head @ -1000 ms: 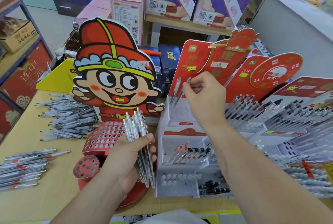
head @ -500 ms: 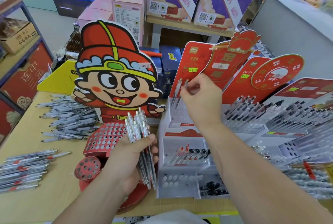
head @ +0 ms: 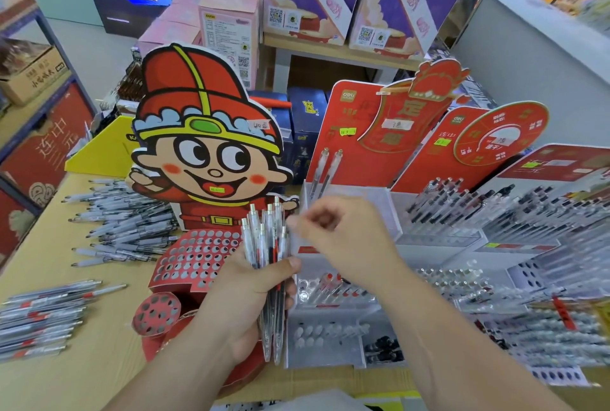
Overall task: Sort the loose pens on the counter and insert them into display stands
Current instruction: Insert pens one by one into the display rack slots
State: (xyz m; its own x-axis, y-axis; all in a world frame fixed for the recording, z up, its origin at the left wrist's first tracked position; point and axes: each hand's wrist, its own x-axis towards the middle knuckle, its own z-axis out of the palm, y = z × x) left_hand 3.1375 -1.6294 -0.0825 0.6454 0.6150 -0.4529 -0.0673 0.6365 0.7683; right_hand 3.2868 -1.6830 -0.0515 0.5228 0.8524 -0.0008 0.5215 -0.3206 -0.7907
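The left hand grips a pen bundle upright beside the red stand. The right hand (blurred) curls at its top; whether it pinches a pen I cannot tell. Two pens stand in the white stand.

Two upright pens, one cartoon stand (one held bundle)

Bright, even shop light; wide-angle edges bend and blur.

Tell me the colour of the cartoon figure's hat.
The hat is red with yellow stripes and a green oval in front; head view.
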